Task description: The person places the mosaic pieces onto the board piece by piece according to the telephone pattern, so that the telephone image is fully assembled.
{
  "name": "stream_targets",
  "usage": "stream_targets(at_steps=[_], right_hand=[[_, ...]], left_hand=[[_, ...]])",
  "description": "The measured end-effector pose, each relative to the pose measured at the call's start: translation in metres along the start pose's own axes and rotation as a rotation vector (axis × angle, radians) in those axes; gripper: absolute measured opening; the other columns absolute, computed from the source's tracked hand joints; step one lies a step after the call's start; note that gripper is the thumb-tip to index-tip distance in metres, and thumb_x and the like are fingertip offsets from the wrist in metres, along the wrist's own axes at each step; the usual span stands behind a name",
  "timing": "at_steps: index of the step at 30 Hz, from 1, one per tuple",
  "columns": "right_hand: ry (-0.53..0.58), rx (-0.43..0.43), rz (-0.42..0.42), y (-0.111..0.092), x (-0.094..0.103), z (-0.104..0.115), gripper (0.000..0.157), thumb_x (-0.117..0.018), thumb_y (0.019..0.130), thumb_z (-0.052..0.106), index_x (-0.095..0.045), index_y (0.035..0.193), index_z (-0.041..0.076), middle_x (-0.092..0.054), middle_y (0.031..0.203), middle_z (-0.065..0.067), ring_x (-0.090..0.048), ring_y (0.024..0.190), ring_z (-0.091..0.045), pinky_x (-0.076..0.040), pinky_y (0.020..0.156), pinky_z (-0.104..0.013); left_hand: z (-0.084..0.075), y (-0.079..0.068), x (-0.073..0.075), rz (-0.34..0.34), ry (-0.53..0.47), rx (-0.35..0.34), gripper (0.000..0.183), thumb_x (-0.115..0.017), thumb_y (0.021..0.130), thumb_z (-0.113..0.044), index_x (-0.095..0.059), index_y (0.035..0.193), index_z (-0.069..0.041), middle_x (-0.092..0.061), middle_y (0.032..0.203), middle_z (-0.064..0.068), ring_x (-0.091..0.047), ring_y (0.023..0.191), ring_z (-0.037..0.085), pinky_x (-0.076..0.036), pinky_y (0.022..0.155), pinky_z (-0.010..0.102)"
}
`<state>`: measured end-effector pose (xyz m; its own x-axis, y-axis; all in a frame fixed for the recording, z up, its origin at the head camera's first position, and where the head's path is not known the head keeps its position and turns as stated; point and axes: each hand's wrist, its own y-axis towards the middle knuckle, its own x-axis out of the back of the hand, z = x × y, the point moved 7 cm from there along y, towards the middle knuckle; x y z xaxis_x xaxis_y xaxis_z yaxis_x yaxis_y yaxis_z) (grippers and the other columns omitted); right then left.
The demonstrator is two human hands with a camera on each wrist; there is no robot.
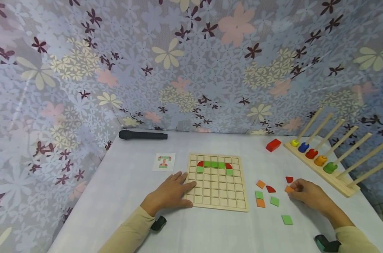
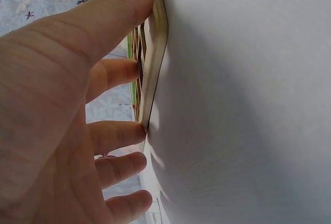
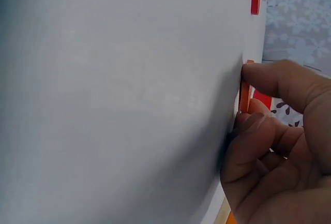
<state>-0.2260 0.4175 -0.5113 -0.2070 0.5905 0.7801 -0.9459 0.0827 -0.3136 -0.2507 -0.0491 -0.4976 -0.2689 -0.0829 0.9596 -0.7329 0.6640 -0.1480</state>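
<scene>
A wooden grid board (image 1: 219, 208) lies mid-table, with green tiles (image 1: 214, 164) and red quarter-round tiles (image 1: 229, 166) set in its upper cells. My left hand (image 1: 172, 193) rests at the board's left edge, fingers spread; in the left wrist view the thumb (image 2: 124, 6) presses on the rim. On the right, my right hand (image 1: 309, 195) pinches an orange square tile (image 1: 289, 189) between thumb and fingers, close over the tabletop. The right wrist view shows that orange tile (image 3: 244, 97) edge-on. Just beyond it lies a red quarter-round tile (image 1: 289, 179).
Loose orange (image 1: 261, 203), green (image 1: 287, 220) and red tiles (image 1: 270, 189) lie between board and right hand. A pattern card (image 1: 164, 162) sits left of the board. Behind are a black microphone (image 1: 143, 135), a red block (image 1: 273, 145) and a peg stand with colored beads (image 1: 321, 168).
</scene>
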Motion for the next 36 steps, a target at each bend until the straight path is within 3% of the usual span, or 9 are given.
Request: stream_targets(at_steps=[6,12,16,22,28,31,36], right_hand=[[-0.004,-0.005,-0.006,-0.003,0.003,0.002,0.046,-0.074,0.09,0.03,-0.055,0.112,-0.006,-0.062,0.097,-0.013,-0.057,0.081,-0.021,-0.052,0.064,-0.033],[0.181,-0.06,0.019,-0.003,0.001,-0.006,0.051,-0.069,0.097,0.028,-0.047,0.124,-0.009,-0.062,0.093,-0.009,-0.058,0.077,-0.02,-0.054,0.062,-0.031],[0.292,-0.052,0.033,-0.003,-0.002,-0.01,0.055,-0.067,0.1,0.028,-0.042,0.133,-0.008,-0.062,0.096,-0.008,-0.059,0.075,-0.019,-0.054,0.063,-0.03],[0.48,0.05,-0.004,-0.009,0.001,-0.001,0.049,-0.062,0.101,0.017,-0.041,0.14,-0.004,-0.063,0.098,-0.007,-0.06,0.07,-0.017,-0.057,0.064,-0.031],[0.746,0.177,0.009,-0.011,0.009,0.022,0.023,-0.065,0.101,0.013,-0.058,0.123,0.013,-0.072,0.095,-0.004,-0.065,0.072,-0.016,-0.059,0.062,-0.029],[0.803,0.219,0.031,-0.009,0.008,0.034,0.02,-0.064,0.101,0.012,-0.058,0.12,0.018,-0.073,0.094,-0.002,-0.068,0.075,-0.015,-0.059,0.063,-0.027],[0.865,0.229,0.045,0.0,0.0,0.051,0.022,-0.064,0.101,0.011,-0.056,0.121,0.015,-0.072,0.093,-0.001,-0.066,0.073,-0.014,-0.059,0.063,-0.025]], left_hand=[[-0.001,0.0,0.001,0.002,0.008,-0.003,0.077,-0.069,0.089,-0.061,-0.047,0.155,-0.027,-0.032,0.163,0.019,-0.027,0.151,0.043,-0.031,0.117,0.06],[-0.001,-0.001,0.001,0.003,-0.006,-0.003,0.077,-0.07,0.089,-0.06,-0.047,0.154,-0.027,-0.033,0.163,0.02,-0.027,0.151,0.043,-0.031,0.117,0.06],[-0.001,-0.001,0.002,0.001,0.005,-0.007,0.076,-0.069,0.089,-0.06,-0.047,0.154,-0.027,-0.033,0.163,0.02,-0.028,0.151,0.043,-0.031,0.117,0.06],[-0.001,0.0,0.002,-0.005,0.013,-0.009,0.076,-0.07,0.089,-0.06,-0.048,0.154,-0.027,-0.034,0.163,0.02,-0.029,0.15,0.043,-0.032,0.117,0.06],[0.0,-0.001,0.001,-0.007,0.01,-0.002,0.076,-0.07,0.089,-0.06,-0.047,0.154,-0.027,-0.033,0.163,0.02,-0.028,0.151,0.043,-0.031,0.118,0.059],[0.0,-0.001,0.001,-0.006,0.007,-0.001,0.077,-0.069,0.089,-0.06,-0.047,0.154,-0.027,-0.033,0.163,0.02,-0.027,0.151,0.043,-0.03,0.118,0.059],[-0.001,-0.001,0.0,0.006,0.004,-0.003,0.077,-0.069,0.09,-0.06,-0.046,0.155,-0.027,-0.032,0.164,0.02,-0.027,0.151,0.043,-0.03,0.118,0.059]])
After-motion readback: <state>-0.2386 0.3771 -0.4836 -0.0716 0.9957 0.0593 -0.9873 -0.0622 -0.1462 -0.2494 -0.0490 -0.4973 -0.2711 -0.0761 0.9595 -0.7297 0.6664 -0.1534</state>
